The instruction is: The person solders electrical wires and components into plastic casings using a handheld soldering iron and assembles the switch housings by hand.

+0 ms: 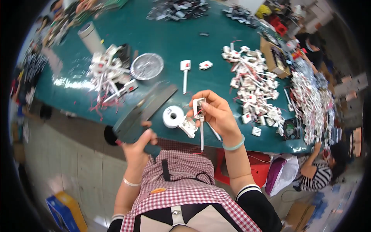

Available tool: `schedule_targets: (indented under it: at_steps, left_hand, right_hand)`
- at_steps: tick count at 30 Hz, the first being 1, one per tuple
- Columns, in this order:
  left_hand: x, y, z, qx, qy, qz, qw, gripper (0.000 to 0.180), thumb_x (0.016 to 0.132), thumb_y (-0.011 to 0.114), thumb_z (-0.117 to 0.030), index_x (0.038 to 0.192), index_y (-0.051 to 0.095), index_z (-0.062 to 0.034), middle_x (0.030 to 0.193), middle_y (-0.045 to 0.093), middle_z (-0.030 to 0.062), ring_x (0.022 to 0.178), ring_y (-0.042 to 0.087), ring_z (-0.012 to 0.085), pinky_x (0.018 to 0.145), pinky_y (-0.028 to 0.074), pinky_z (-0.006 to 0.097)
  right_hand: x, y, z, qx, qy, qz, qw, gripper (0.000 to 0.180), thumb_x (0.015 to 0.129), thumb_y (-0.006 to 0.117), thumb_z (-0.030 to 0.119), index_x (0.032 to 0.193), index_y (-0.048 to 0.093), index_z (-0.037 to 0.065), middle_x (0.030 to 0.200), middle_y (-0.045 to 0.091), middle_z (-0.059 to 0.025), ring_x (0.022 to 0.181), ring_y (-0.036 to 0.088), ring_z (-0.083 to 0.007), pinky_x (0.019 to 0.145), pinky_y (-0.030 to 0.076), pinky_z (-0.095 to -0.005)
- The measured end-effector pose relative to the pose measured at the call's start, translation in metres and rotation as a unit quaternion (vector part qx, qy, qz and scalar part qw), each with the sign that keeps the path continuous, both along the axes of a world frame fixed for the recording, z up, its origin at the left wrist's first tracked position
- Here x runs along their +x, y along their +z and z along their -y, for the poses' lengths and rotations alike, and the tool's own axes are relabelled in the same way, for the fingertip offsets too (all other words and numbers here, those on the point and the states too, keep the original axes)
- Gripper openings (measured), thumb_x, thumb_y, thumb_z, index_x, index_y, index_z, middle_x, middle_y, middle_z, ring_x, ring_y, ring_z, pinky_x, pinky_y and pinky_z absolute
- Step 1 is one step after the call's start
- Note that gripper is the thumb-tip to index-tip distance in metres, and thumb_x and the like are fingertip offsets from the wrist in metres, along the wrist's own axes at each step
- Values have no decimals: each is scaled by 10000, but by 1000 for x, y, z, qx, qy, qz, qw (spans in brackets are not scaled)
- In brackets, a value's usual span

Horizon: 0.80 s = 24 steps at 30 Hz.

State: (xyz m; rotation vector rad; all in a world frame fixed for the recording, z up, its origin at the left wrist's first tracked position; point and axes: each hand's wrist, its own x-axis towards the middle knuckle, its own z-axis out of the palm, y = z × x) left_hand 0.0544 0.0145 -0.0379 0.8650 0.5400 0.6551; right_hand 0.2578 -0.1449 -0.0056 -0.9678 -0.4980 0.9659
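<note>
The green table (pixel 166 42) looks smooth and glossy; near the clock's centre, the white case (pixel 195 111) seems plastic; at six o'clock, the apron (pixel 187 185) is matt cloth.

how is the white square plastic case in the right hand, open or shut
Open: dark and reddish parts show inside the case

Green tool (pixel 132 127) (blurry) in the left hand (pixel 138 147), white casing (pixel 196 109) in the right hand (pixel 217 115).

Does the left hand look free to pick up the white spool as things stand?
Probably not: the left hand is gripping a dark green pistol-grip tool and would likely need to put it down first, though the white spool lies close by.
</note>
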Motion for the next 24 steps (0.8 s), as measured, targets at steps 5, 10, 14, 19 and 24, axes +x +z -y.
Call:
schedule_targets:
  at_steps: [5, 10, 14, 19, 24]
  left_hand:
    - [10, -10, 10, 28, -39, -17, 999, 374, 867, 699, 12, 1220, 573, 21, 1110, 645, 137, 927, 694, 242, 781, 596, 347]
    - [11, -15, 12, 69, -37, -41, 996, 409, 807, 768, 11, 1180, 602, 9, 1076, 658, 93, 953, 674, 188, 820, 571, 317]
    - [13, -18, 6, 65, -30, -54, 996, 399, 771, 797, 2, 1134, 631, 18, 1023, 677, 72, 920, 671, 149, 806, 562, 307]
    - [20, -8, -17, 94, -85, -75, 989, 421, 737, 807, 9, 1122, 638, 29, 1033, 686, 91, 922, 669, 154, 808, 560, 307]
    - [33, 2, -36, 126, -205, -98, 966, 442, 711, 832, -20, 1104, 646, 55, 1050, 693, 109, 934, 653, 158, 831, 542, 310]
  right_hand:
    - [-36, -11, -17, -9, 4, -9, 1000, 253, 1014, 479, 98, 1233, 514, -25, 1066, 663, -149, 948, 699, -219, 646, 597, -288]
    - [-52, -14, -25, -48, -48, 33, 997, 244, 1021, 472, 102, 1222, 533, -21, 1061, 655, -137, 943, 694, -193, 650, 599, -266]
    - [-57, -16, -28, -84, -89, 56, 991, 236, 1005, 479, 81, 1209, 552, -12, 1053, 666, -126, 899, 686, -166, 629, 557, -250]
    - [-46, -23, -20, -154, -83, 202, 964, 212, 945, 580, 94, 1121, 626, -14, 1014, 677, -72, 840, 649, -96, 638, 474, -203]
    - [-51, -15, -24, -206, 6, 247, 947, 213, 821, 762, 113, 992, 708, -2, 843, 690, -25, 671, 570, -32, 572, 440, -182]
